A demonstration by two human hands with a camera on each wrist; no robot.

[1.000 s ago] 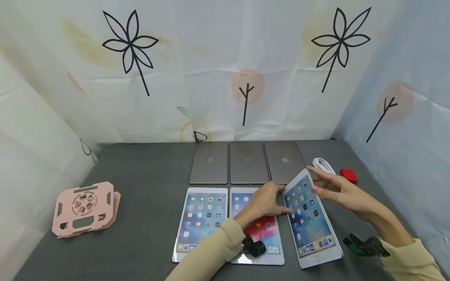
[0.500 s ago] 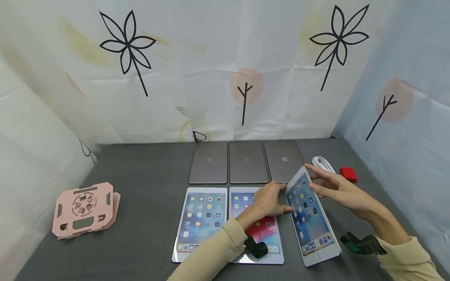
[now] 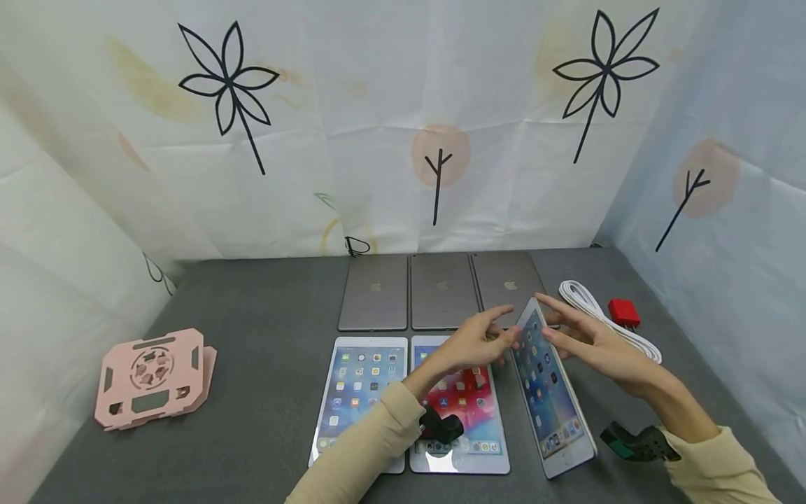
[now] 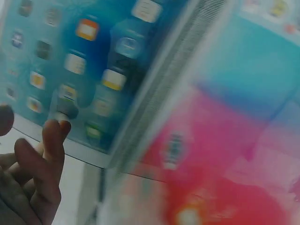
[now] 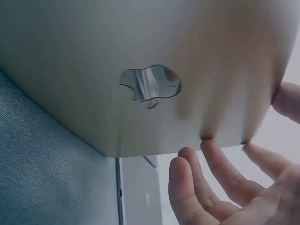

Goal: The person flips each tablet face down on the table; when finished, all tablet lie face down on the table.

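A white-framed tablet [image 3: 543, 392], its screen lit with app icons, stands tilted with its lower edge toward the person. My right hand [image 3: 601, 346] grips its upper right corner, thumb at the front edge and fingers behind. In the right wrist view, the tablet's pale back [image 5: 84, 93] shows a shiny apple logo, with fingertips [image 5: 208, 145] at its edge. Beside the upper left edge is my left hand [image 3: 475, 341], index finger extended; contact is unclear. Under the left forearm lies a second lit tablet [image 3: 491, 448] with a red and blue screen.
A third lit tablet [image 3: 362, 371] lies to the left. Three grey tablets [image 3: 376, 301] lie logo up in a row behind. A white coiled cable [image 3: 582, 297] and a red charger [image 3: 623, 311] sit at right. A pink slotted stand [image 3: 150, 378] is at far left.
My right hand has turned the tablet more on edge, its screen facing further left. The left hand has shifted up from the tablet's left edge and its index finger has lifted.
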